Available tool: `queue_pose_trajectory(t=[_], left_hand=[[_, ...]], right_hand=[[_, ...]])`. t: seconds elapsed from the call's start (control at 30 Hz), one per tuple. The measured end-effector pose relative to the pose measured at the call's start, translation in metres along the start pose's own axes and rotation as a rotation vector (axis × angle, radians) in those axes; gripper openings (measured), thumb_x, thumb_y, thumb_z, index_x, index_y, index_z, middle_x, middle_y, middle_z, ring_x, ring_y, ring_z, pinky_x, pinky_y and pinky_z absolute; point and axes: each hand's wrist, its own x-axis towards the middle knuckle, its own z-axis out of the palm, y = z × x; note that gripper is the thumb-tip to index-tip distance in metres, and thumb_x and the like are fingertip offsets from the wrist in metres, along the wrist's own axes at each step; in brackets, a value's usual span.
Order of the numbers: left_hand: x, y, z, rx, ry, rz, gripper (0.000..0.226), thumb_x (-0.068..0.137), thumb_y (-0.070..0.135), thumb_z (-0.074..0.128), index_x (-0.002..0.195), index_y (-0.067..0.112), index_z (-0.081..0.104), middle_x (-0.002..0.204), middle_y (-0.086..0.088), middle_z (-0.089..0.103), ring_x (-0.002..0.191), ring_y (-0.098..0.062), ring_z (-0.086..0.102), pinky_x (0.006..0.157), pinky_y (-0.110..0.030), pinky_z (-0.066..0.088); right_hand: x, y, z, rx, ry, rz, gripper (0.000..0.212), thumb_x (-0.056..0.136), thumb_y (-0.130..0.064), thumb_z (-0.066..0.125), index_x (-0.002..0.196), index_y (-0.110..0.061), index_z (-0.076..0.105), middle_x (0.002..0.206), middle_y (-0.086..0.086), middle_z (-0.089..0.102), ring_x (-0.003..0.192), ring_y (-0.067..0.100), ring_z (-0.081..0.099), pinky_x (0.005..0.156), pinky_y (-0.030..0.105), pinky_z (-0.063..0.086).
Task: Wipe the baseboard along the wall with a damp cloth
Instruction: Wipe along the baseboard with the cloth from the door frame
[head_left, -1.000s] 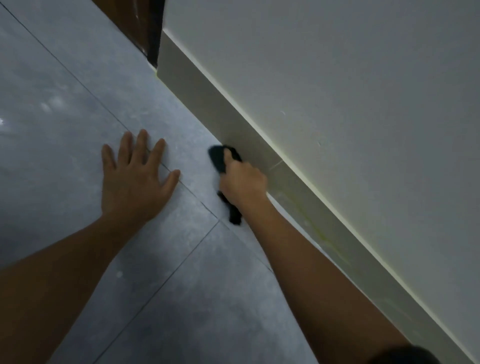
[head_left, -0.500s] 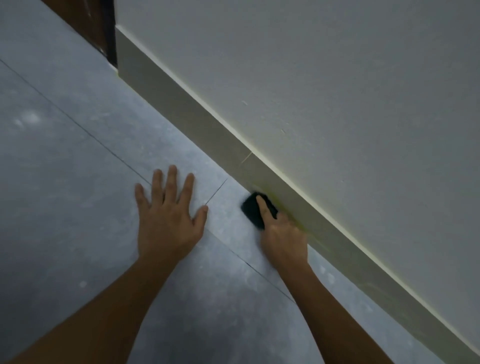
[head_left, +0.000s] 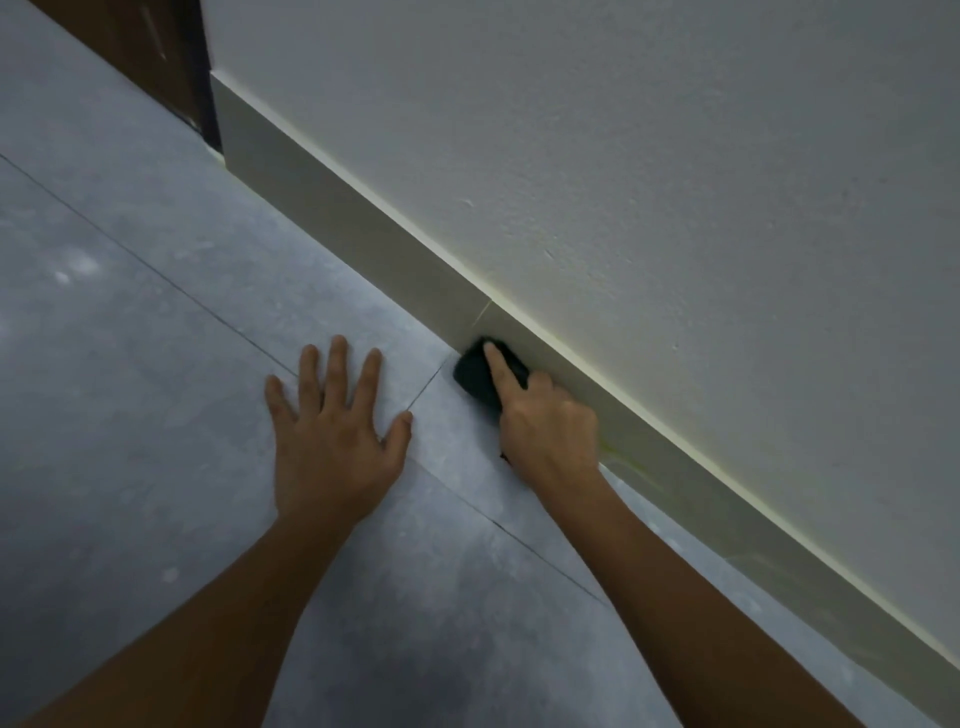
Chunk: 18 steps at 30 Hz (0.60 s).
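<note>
Head view: grey tiled floor (head_left: 156, 364) meets a pale wall (head_left: 675, 182). My right hand (head_left: 550, 431) grips the dark cloth (head_left: 475, 376) against the baseboard (head_left: 363, 234); my left hand (head_left: 332, 441) lies flat, fingers spread.

Black cloth (head_left: 475, 376), mottled grey floor (head_left: 156, 415)

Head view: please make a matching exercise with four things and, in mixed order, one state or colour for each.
1. left hand
2. right hand
3. cloth
4. floor

a. grey tiles
b. dark, against the baseboard
c. flat on the floor, fingers spread
d. pressing the cloth

Pairs: 1-c, 2-d, 3-b, 4-a
</note>
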Motion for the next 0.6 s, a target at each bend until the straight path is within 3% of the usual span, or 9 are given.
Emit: queue_pose_trajectory(t=[0.1, 0.23, 0.37, 0.5, 0.6], left_hand=[[-0.002, 0.000, 0.000, 0.011, -0.008, -0.004, 0.073, 0.089, 0.061, 0.023, 0.152, 0.026, 0.011, 0.160, -0.010, 0.005, 0.147, -0.031, 0.001, 0.114, -0.057, 0.000], [0.001, 0.000, -0.001, 0.012, -0.008, 0.003, 0.074, 0.089, 0.062, 0.021, 0.152, 0.026, 0.010, 0.160, -0.010, 0.004, 0.147, -0.031, 0.001, 0.113, -0.057, 0.000], [0.002, 0.001, -0.002, -0.001, -0.001, 0.003, 0.073, 0.089, 0.059, 0.025, 0.151, 0.024, 0.014, 0.160, -0.011, 0.010, 0.147, -0.033, 0.005, 0.113, -0.059, 0.003], [0.001, -0.001, 0.000, 0.007, -0.004, -0.001, 0.073, 0.088, 0.060, 0.023, 0.152, 0.024, 0.013, 0.160, -0.011, 0.007, 0.147, -0.032, 0.003, 0.113, -0.057, 0.000], [-0.001, 0.000, -0.001, 0.009, -0.017, -0.007, 0.074, 0.088, 0.062, 0.020, 0.152, 0.025, 0.009, 0.160, -0.010, 0.003, 0.147, -0.031, 0.000, 0.114, -0.058, 0.000]], right_hand=[[0.034, -0.025, -0.017, 0.066, 0.117, -0.021, 0.066, 0.074, -0.014, 0.064, 0.136, -0.028, 0.050, 0.067, 0.008, 0.059, 0.042, 0.017, 0.041, 0.040, 0.021, 0.024], [0.049, -0.041, -0.018, 0.103, -0.123, -0.081, 0.063, 0.097, -0.017, 0.037, 0.152, -0.028, 0.009, 0.099, 0.014, 0.059, 0.070, 0.025, 0.060, 0.051, 0.031, 0.035], [0.021, -0.010, -0.016, 0.070, -0.238, -0.083, 0.073, 0.095, -0.020, 0.045, 0.151, -0.032, 0.001, 0.106, 0.015, 0.057, 0.077, 0.027, 0.059, 0.054, 0.032, 0.036], [0.027, 0.002, -0.038, 0.093, -0.206, -0.026, 0.068, 0.097, -0.017, 0.038, 0.151, -0.033, 0.000, 0.104, 0.014, 0.054, 0.068, 0.024, 0.047, 0.055, 0.032, 0.037], [0.037, -0.023, -0.037, 0.100, -0.173, -0.037, 0.065, 0.097, -0.013, 0.032, 0.152, -0.027, -0.001, 0.100, 0.015, 0.056, 0.059, 0.022, 0.044, 0.046, 0.028, 0.029]])
